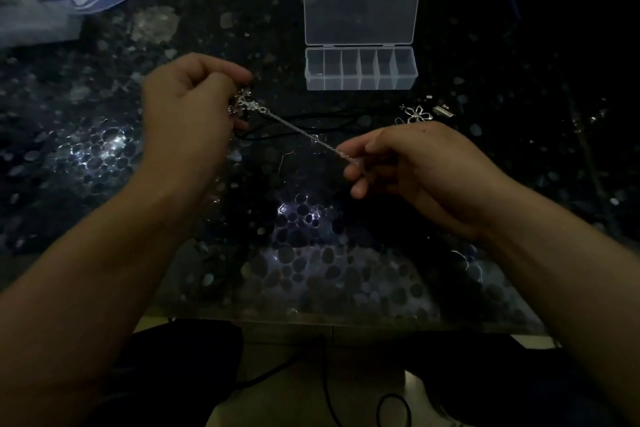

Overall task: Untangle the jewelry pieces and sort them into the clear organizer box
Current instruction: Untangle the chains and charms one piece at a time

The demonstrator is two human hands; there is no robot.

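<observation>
Above table, both hands stretch silver chain; no legible text.

A person's left hand and right hand pinch opposite ends of a silver chain, stretched taut above a dark pebble-patterned counter. At twelve o'clock from the hands, the clear organizer box lies with its lid open; a flower-shaped pendant rests at its five o'clock, near a black cord.
</observation>
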